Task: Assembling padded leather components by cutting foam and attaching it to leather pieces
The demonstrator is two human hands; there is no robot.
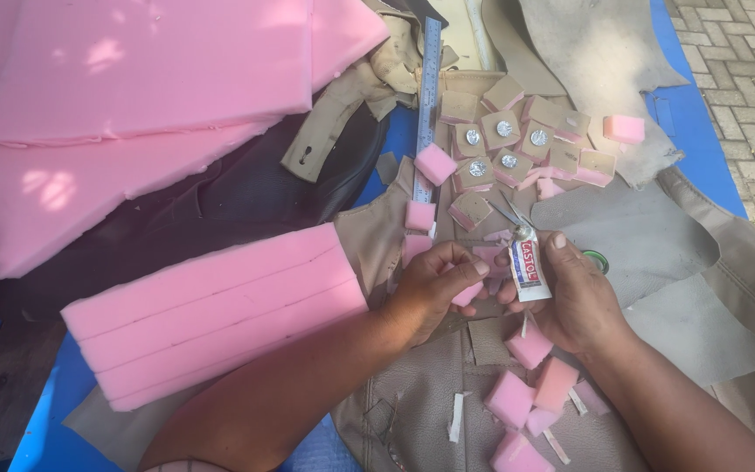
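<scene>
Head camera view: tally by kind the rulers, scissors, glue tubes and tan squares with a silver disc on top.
Metal ruler: 1
Scissors: 1
Glue tube, held in the right hand: 1
Tan squares with a silver disc: 5
Total: 8

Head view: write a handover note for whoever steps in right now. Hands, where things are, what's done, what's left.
Left hand: pinching a small pink foam square.
Right hand: holding a glue tube, nozzle up, next to that square.
Done, by the look of it: a cluster of covered squares beyond the hands, several with round silver centres, beside the steel ruler.
Left: bare foam squares lie near the right wrist; a marked foam slab sits uncut on the left.
Scissors lie just beyond the tube.
</scene>
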